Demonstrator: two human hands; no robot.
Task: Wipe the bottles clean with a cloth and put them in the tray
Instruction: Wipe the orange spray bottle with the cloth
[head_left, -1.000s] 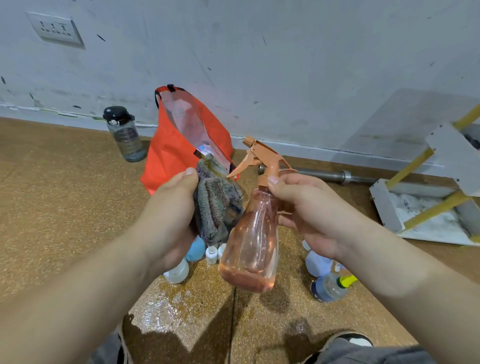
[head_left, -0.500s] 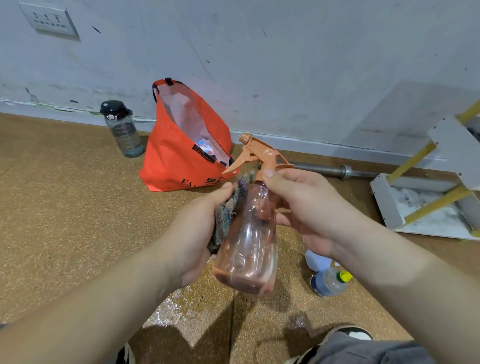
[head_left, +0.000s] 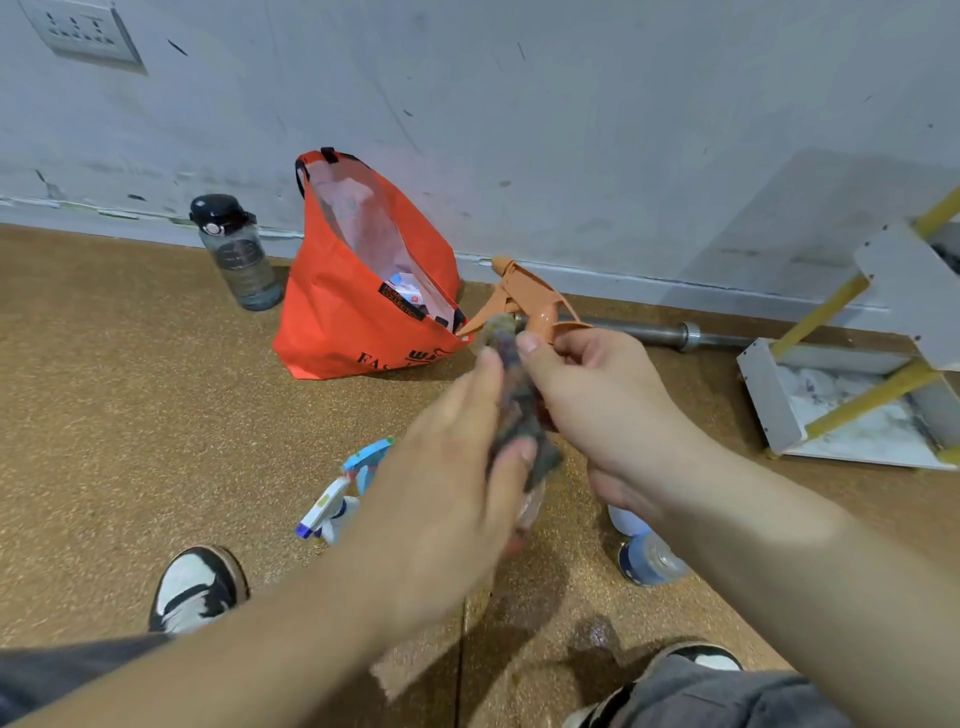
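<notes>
In the head view, the person holds a transparent orange-pink plastic spray bottle (head_left: 532, 301) in the air above the floor, near the middle of the picture. Only its orange trigger head and a small part of the body lower down can be seen. The rest is hidden behind the hands.

The right hand (head_left: 597, 410) grips this bottle near the neck, with the thumb on the near side and the other fingers curled round it. The left hand (head_left: 447, 499) is blurred. Its fingers (head_left: 524, 451) and thumb are curled round a dark multicoloured woven cloth (head_left: 519, 410) and press it against the bottle's body, between the two hands.

On the brown speckled floor (head_left: 130, 415), below the hands, a white and blue trigger bottle (head_left: 337, 501) lies to the left. To the right lie small pale bottles (head_left: 649, 558), partly hidden by the right arm.

Far, at the grey wall, an open orange fabric bag (head_left: 353, 322) stands. Just left of it a dark transparent water bottle with a black cap (head_left: 236, 254) stands upright. Right of the bag a grey metal bar (head_left: 670, 332) lies along the wall.

At the far right is a white tray with yellow rods (head_left: 763, 395), resting on the floor, well apart from the held bottle.

Two black and white shoes (head_left: 197, 587) are at the near edge.
</notes>
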